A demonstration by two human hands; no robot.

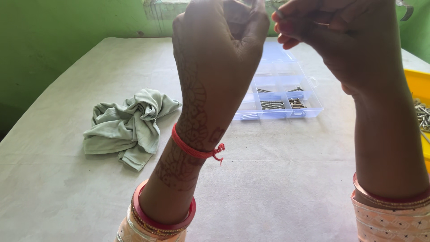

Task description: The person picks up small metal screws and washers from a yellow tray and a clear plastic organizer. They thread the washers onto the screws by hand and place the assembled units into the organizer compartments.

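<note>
Both hands, left hand (221, 42) and right hand (331, 40), pinch closed at twelve o'clock (contents hidden); the compartment box (286, 96) holds few sorted screws, and the yellow tray (419, 83) at three o'clock is unemptied.

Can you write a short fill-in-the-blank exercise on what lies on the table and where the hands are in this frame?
1. The crumpled cloth on the table is pale ____ in colour.
2. The clear compartment box holds metal ____.
3. A red ____ is tied around the wrist of the left hand.
4. The left hand and the right hand are both raised ____ the table.

Missing words: green; screws; thread; above
</note>
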